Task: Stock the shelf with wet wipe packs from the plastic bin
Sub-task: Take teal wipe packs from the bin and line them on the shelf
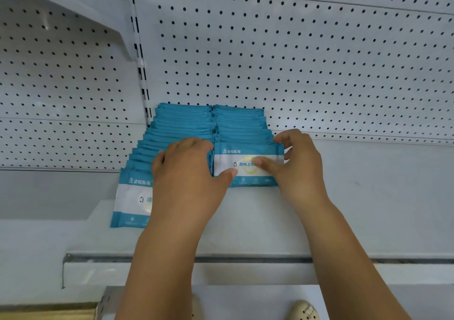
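Note:
Two rows of blue-and-white wet wipe packs stand upright on the white shelf (344, 209), running back to the pegboard. The left row (172, 128) reaches further forward; its front pack (130, 196) faces me. The front pack of the right row (248, 164) is held between both hands. My left hand (186, 172) grips its left edge, fingers curled over the top and thumb on its face. My right hand (299, 164) pinches its right edge, thumb on the face and fingers behind. The plastic bin is out of view.
A white pegboard back wall (294, 61) rises behind the packs, with a slotted upright (141, 56) and a bracket of an upper shelf (73, 7) at top left. The shelf's front rail (245, 259) runs below my forearms. A shoe (303, 311) shows at the bottom.

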Motion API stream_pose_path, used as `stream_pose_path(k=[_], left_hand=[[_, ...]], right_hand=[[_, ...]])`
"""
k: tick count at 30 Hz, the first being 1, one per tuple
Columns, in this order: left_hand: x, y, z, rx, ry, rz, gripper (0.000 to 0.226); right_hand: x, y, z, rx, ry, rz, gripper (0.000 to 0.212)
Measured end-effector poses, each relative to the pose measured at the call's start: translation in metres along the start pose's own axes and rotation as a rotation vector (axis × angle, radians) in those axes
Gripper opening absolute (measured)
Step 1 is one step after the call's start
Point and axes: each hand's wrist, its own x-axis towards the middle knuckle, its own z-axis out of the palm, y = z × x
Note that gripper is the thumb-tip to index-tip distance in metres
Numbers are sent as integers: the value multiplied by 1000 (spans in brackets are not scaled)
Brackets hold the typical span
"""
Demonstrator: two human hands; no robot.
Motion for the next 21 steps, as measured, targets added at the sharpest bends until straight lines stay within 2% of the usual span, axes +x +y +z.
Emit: stream_pose_path(k=[3,12,17,21], left_hand=[[1,-1,0,58,-12,10,61],[2,-3,2,32,-7,13,53],[1,-1,7,-100,107,32,43],[-4,14,15,-266,181,111,41]], right_hand=[[-1,2,1,-41,5,-21,51],[-7,5,0,-85,-54,-4,52],[-13,2,-9,-25,-34,16,47],[-20,0,-34,-77,-29,-19,48]])
